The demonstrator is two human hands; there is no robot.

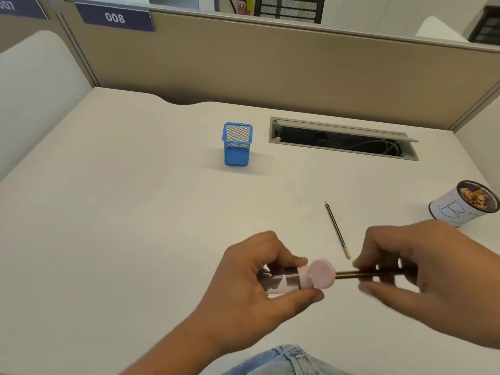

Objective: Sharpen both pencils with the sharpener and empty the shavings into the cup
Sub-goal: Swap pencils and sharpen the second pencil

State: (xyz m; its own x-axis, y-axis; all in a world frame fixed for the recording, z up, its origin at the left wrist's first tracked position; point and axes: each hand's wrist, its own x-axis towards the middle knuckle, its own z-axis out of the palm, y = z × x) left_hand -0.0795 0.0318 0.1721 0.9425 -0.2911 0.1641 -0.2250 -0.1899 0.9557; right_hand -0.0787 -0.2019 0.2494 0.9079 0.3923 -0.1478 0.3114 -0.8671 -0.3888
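My left hand (251, 288) grips a cylindrical sharpener (286, 280) with a clear body and a pink cap (321, 274), held sideways above the desk. A dark pencil (349, 274) lies level with its tip in the pink end, and my right hand (416, 269) pinches its other end; that hand is blurred. A second dark pencil (336, 229) rests on the desk just beyond my hands, point away from me. A white-wrapped mesh cup (460, 205) with shavings inside stands at the right edge.
A blue mesh pen holder (237, 147) stands empty at the desk's middle back. An open cable slot (343, 139) is cut into the desk to its right. Beige partitions close off the back. Blue jeans (284, 361) show at the bottom edge.
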